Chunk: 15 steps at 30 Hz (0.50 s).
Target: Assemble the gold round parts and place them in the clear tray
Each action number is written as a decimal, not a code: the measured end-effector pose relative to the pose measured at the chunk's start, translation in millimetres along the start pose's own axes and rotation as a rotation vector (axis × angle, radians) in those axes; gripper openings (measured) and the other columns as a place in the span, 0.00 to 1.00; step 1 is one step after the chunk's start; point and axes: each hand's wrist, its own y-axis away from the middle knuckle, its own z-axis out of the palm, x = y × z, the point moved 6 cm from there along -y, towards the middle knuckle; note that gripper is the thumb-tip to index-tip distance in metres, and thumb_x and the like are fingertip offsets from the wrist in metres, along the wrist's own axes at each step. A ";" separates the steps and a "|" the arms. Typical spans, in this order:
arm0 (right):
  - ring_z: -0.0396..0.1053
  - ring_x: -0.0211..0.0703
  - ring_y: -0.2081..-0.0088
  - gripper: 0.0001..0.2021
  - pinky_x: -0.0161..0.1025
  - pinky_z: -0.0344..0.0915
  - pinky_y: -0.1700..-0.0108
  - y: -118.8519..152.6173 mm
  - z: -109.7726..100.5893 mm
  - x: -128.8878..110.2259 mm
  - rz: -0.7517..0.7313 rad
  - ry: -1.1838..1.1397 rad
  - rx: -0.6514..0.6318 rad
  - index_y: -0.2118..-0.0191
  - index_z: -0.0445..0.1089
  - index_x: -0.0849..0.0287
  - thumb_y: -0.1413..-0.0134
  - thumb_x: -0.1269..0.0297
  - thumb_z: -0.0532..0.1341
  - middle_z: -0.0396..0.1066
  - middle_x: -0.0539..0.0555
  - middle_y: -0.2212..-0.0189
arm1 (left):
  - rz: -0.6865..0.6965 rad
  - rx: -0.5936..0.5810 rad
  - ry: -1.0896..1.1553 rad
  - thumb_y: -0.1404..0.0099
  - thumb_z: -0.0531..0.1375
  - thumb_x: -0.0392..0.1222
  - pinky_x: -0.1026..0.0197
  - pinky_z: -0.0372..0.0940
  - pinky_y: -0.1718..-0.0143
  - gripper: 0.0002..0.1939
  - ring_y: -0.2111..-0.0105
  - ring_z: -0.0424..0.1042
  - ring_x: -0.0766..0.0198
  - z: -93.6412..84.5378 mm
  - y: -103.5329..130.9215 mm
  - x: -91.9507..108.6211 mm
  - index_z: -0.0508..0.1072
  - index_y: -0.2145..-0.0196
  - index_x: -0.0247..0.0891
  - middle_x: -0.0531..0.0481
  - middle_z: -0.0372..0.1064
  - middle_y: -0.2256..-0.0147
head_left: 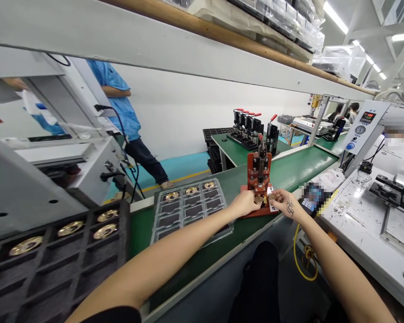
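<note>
My left hand (246, 204) is closed at the base of a red-brown toggle clamp fixture (254, 175), its fingers on a small round gold part (258, 200). Just to the right, my right hand (287, 204) pinches another round gold-brown part (272, 197) between thumb and fingers, near a white label on the fixture. The fixture stands upright on the green bench (237, 179). Left of it lies a clear plastic tray (180, 211) with several gold rings (171, 196) in its far row. The fingertips partly hide both parts.
A black compartment tray (123, 237) holding several gold rings sits at the left. Black clamps with red handles (247, 117) stand on a bench behind. At right are a phone-like device (312, 197) and a white machine (360, 202). A person in blue (121, 103) stands beyond the bench.
</note>
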 end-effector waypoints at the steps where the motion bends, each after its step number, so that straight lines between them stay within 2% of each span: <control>1: 0.63 0.38 0.70 0.20 0.36 0.64 0.66 -2.8 3.2 3.4 -0.004 0.012 -0.016 0.53 0.73 0.64 0.43 0.52 0.65 0.70 0.53 0.69 | 0.005 -0.001 0.002 0.43 0.66 0.45 0.59 0.58 0.68 0.13 0.70 0.71 0.56 -5.4 5.2 0.2 0.77 0.62 0.35 0.48 0.72 0.72; 4: 0.64 0.41 0.67 0.18 0.38 0.66 0.63 -15.7 15.9 7.4 -0.043 0.068 -0.075 0.55 0.76 0.63 0.45 0.54 0.68 0.70 0.54 0.68 | -0.006 -0.003 0.008 0.40 0.65 0.50 0.59 0.59 0.67 0.18 0.70 0.69 0.57 -33.1 27.4 -0.8 0.79 0.58 0.35 0.49 0.71 0.71; 7: 0.69 0.48 0.56 0.17 0.43 0.70 0.52 -29.5 28.2 2.7 -0.112 0.126 -0.141 0.54 0.80 0.61 0.47 0.58 0.71 0.72 0.59 0.57 | -0.026 0.065 0.050 0.41 0.66 0.56 0.58 0.64 0.64 0.22 0.66 0.72 0.56 -74.2 52.9 -2.2 0.81 0.56 0.37 0.46 0.74 0.63; 9: 0.70 0.53 0.48 0.20 0.48 0.69 0.43 -34.7 34.5 -2.5 -0.151 0.161 -0.183 0.48 0.81 0.58 0.46 0.60 0.72 0.72 0.61 0.49 | -0.067 0.105 0.207 0.43 0.69 0.57 0.57 0.68 0.60 0.24 0.62 0.74 0.56 -97.9 68.7 -4.1 0.80 0.55 0.37 0.43 0.75 0.57; 11: 0.69 0.56 0.42 0.22 0.51 0.66 0.36 -34.7 37.1 -8.0 -0.177 0.203 -0.203 0.45 0.81 0.55 0.46 0.62 0.72 0.71 0.61 0.43 | -0.129 0.117 0.454 0.45 0.73 0.56 0.56 0.71 0.60 0.27 0.63 0.76 0.57 -112.8 83.5 -6.8 0.76 0.54 0.36 0.42 0.76 0.56; 13: 0.70 0.56 0.42 0.22 0.50 0.66 0.36 -30.4 33.5 -14.0 -0.186 0.250 -0.197 0.45 0.82 0.54 0.47 0.62 0.74 0.73 0.60 0.45 | -0.177 0.138 0.654 0.46 0.76 0.53 0.56 0.72 0.63 0.28 0.67 0.76 0.60 -123.6 98.6 -9.3 0.74 0.53 0.36 0.45 0.76 0.59; 15: 0.75 0.51 0.51 0.18 0.44 0.71 0.44 -24.7 21.0 -22.6 -0.178 0.292 -0.180 0.50 0.84 0.55 0.47 0.61 0.75 0.77 0.58 0.54 | -0.201 0.200 0.750 0.47 0.77 0.50 0.58 0.73 0.64 0.29 0.69 0.75 0.63 -137.5 115.8 -13.4 0.74 0.53 0.36 0.46 0.76 0.61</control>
